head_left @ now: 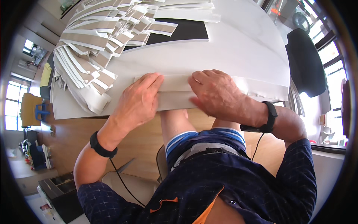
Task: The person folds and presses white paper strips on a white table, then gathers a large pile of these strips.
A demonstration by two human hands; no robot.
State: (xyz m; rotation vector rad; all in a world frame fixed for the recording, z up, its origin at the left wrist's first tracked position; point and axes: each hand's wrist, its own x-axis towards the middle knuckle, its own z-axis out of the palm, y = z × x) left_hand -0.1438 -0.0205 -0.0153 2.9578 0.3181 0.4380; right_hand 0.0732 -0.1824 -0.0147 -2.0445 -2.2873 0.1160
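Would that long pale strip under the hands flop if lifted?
Probably: the strip looks long and thin, and the piled strips curve and bend. That thinness suggests it's light. Being flat, it would likely slide rather than roll.

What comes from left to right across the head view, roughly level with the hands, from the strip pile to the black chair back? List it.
Pile of beige-and-white strips → left hand → right hand → black band on the right wrist → black chair back.
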